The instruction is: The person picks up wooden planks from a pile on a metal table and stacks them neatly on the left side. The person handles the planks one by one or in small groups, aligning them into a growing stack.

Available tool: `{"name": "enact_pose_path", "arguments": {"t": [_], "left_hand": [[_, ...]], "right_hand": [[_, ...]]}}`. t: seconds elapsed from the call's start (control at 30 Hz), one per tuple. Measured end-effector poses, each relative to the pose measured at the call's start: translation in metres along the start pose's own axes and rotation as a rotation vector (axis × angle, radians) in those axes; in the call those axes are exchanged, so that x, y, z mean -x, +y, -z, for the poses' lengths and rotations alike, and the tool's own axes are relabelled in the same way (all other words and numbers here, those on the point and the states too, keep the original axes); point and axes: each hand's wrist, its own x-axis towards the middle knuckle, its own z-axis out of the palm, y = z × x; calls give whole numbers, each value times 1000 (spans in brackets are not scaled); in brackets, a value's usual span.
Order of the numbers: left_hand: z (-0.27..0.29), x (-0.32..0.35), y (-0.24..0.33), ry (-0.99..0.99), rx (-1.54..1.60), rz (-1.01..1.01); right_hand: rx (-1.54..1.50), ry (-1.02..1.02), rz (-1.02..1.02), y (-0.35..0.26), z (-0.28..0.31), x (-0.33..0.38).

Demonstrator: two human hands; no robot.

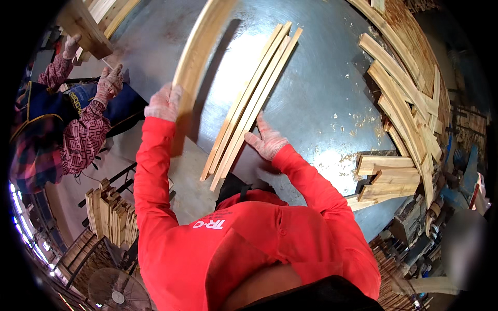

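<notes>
My left hand (pixel 165 102), in a pale work glove, is closed on the edge of a long wooden board (pixel 199 47). The board is tilted up off the metal tabletop (pixel 316 98) and casts a dark shadow beside it. Several narrow wooden strips (pixel 253 98) lie side by side at a slant on the table, their near ends by its front edge. Beside their right edge is my gloved right hand (pixel 270 142), thumb and forefinger apart. Its fingertips are at the strips; whether they touch cannot be made out.
Curved boards (pixel 399 111) and short wood pieces (pixel 389 179) are heaped on the table's right. At left, a co-worker's gloved hands (pixel 108 83) are by another thick board (pixel 85 31). Below stand a stack of wood pieces (pixel 111 212) and a fan (pixel 118 296).
</notes>
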Motion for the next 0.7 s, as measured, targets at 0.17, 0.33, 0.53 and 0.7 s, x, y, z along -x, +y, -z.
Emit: {"name": "enact_pose_path", "arguments": {"t": [0.17, 0.33, 0.53, 0.7], "left_hand": [[4, -67, 4, 20, -317, -67], [-25, -91, -38, -43, -315, 30], [-81, 85, 95, -37, 332, -301], [-112, 125, 115, -82, -212, -187]], "right_hand": [[184, 51, 0, 5, 13, 6], [527, 479, -91, 42, 152, 56], [1155, 683, -663, 132, 358, 111], [988, 607, -552, 138, 393, 94]]}}
